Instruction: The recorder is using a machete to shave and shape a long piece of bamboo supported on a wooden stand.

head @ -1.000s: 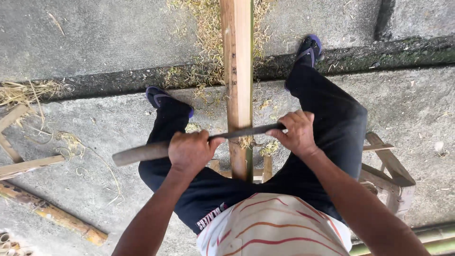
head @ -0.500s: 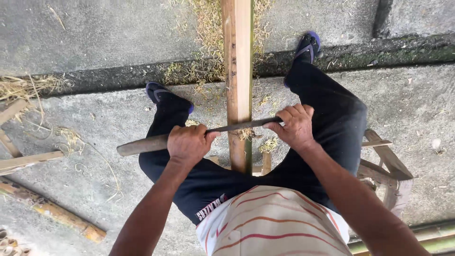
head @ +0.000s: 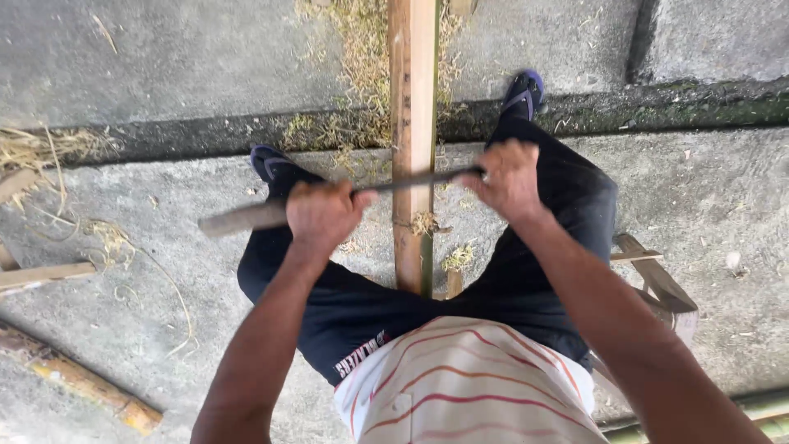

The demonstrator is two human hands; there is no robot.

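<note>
A long brown bamboo pole (head: 413,123) runs from between my knees away from me, over the concrete floor. Across it lies a long dark knife blade (head: 411,181) with a wooden handle (head: 242,218). My left hand (head: 322,215) grips the handle end, and my right hand (head: 509,178) holds the blade's far tip. The blade rests on the pole's upper face, above a small tuft of shavings (head: 425,223). I sit astride, in dark shorts and blue sandals.
Pale shavings (head: 362,74) litter the floor around the pole and along a dark gutter (head: 657,111). Bamboo pieces (head: 82,382) and wooden slats (head: 41,275) lie at the left. A low wooden stool frame (head: 657,284) shows under my right side.
Both hands have pushed the blade farther along the pole, away from my body. The handle end has tilted slightly upward in the view.
</note>
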